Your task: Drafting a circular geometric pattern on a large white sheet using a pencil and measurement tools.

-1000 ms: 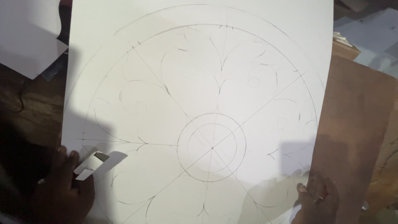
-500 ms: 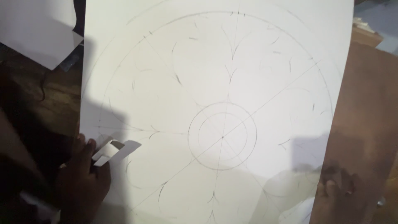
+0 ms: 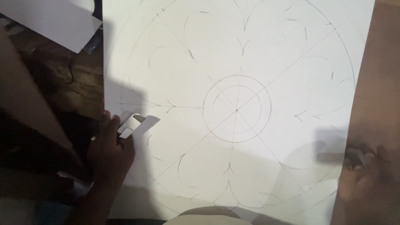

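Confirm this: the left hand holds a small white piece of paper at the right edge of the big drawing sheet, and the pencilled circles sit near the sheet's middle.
One detail is wrong. The head view shows the left hand holding the small white piece of paper at the left edge of the big drawing sheet, not the right. The pencilled circles do sit near the sheet's middle.

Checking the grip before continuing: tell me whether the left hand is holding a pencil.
No: the left hand holds a small folded piece of white paper at the left edge of the big drawing sheet, not a pencil.
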